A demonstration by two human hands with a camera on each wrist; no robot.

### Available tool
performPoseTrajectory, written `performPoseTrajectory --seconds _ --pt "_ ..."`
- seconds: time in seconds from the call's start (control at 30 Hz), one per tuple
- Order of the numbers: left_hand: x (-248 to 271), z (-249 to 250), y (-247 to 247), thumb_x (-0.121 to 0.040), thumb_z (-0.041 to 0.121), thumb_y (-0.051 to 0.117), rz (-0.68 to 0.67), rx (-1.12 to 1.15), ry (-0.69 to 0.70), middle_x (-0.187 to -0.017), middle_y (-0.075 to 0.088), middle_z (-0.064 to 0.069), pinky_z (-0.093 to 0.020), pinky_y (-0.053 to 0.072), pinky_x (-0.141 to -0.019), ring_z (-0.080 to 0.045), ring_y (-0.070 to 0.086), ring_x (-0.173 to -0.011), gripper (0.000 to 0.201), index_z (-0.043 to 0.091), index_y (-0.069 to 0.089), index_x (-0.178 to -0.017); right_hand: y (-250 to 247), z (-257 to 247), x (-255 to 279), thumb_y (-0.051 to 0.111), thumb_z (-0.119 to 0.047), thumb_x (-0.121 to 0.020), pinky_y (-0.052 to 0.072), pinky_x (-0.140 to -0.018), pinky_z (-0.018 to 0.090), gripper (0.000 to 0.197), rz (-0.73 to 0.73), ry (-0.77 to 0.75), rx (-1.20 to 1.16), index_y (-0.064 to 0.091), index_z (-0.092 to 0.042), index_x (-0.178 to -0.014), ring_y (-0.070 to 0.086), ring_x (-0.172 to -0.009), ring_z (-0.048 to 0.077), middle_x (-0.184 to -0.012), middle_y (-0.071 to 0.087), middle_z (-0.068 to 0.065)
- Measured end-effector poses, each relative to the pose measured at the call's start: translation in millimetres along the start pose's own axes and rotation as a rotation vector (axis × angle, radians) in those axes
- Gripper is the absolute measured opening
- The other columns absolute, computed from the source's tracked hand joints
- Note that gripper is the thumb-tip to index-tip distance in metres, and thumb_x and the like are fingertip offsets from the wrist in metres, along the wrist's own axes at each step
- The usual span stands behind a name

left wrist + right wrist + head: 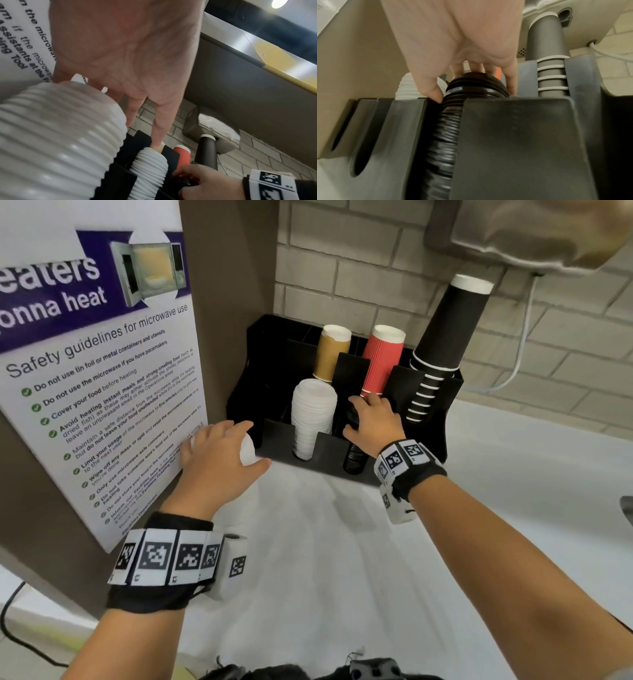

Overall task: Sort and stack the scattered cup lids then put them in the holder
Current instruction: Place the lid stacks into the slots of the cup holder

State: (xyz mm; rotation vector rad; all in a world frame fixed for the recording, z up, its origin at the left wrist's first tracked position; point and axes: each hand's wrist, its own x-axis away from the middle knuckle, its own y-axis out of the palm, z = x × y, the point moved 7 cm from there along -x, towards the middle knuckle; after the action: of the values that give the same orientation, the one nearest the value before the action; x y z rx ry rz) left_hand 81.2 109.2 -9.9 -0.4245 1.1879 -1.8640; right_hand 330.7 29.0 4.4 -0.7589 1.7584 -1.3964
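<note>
Against the brick wall, the black holder (346, 463) sits on the white desk (308, 559). Its front slots hold a ribbed white lid stack (313, 416) and a glossy black lid stack (453, 121), which the right hand (375, 422) grips with curled fingers (431, 86). The left hand (219, 463) grips another white lid stack (56, 135) just beside the holder's left edge, close to the poster (96, 371).

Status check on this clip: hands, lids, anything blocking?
Left hand holds white lid stack beside holder. Right hand grips black lid stack in its slot. Nothing blocking.
</note>
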Motion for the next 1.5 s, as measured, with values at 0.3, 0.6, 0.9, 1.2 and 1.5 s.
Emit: performPoseTrajectory --seconds 0.3,0.6,0.9,1.2,1.5 --pt "0.3 -4.9 0.2 -0.086 0.05 0.064 -0.02 0.002 0.004 -0.155 0.032 -0.003 -0.049 0.012 -0.118 -0.027 0.021 -0.144 0.073 0.027 0.035 -0.149 -0.3 -10.4 3.8 0.058 -0.017 -0.089 0.029 -0.108 0.06 0.041 0.102 -0.008 -0.027 0.051 -0.014 -0.129 0.032 -0.13 0.029 -0.131 0.043 0.01" --pt "0.8 -8.7 9.3 -0.086 0.045 0.067 -0.04 -0.08 0.015 -0.157 0.026 -0.001 -0.051 0.011 -0.116 -0.026 0.015 -0.144 0.079 0.028 0.027 -0.151 -6.7 -58.3 40.7 0.067 -0.015 -0.082 0.041 -0.086 0.036 0.037 0.212 -0.322 -0.397 0.061 -0.01 -0.118 0.051 -0.103 0.029 -0.109 0.054 0.012" --pt "1.3 1.1 20.5 -0.097 0.022 0.051 -0.139 0.029 0.004 -0.164 0.006 -0.001 -0.057 0.017 -0.116 -0.026 -0.006 -0.149 0.062 0.032 0.024 -0.152 70.2 -145.0 58.2 0.083 -0.004 -0.07 0.044 -0.098 0.029 0.108 -0.497 -0.261 -0.899 0.008 -0.015 -0.148 0.052 -0.118 0.02 -0.133 0.049 0.01" --pt "3.2 67.4 47.7 -0.1 0.012 0.047 -0.279 0.221 0.306 -0.163 0.013 0.0 -0.039 0.008 -0.121 -0.02 0.0 -0.15 0.058 0.02 0.025 -0.154 47.4 -66.5 68.3 0.086 -0.005 -0.064 0.046 -0.099 0.032 0.108 -0.236 -0.125 -0.942 0.016 -0.014 -0.146 0.05 -0.121 0.02 -0.135 0.045 0.006" --pt "3.6 133.7 72.5 -0.097 0.001 0.05 -0.338 0.469 0.556 -0.136 0.047 -0.009 -0.008 0.023 -0.1 -0.016 0.038 -0.129 0.032 0.007 0.059 -0.127 31.0 21.0 92.3 0.09 -0.015 -0.061 0.05 -0.095 0.035 0.106 -0.105 0.054 -0.863 0.022 -0.018 -0.142 0.053 -0.117 0.02 -0.13 0.048 0.002"
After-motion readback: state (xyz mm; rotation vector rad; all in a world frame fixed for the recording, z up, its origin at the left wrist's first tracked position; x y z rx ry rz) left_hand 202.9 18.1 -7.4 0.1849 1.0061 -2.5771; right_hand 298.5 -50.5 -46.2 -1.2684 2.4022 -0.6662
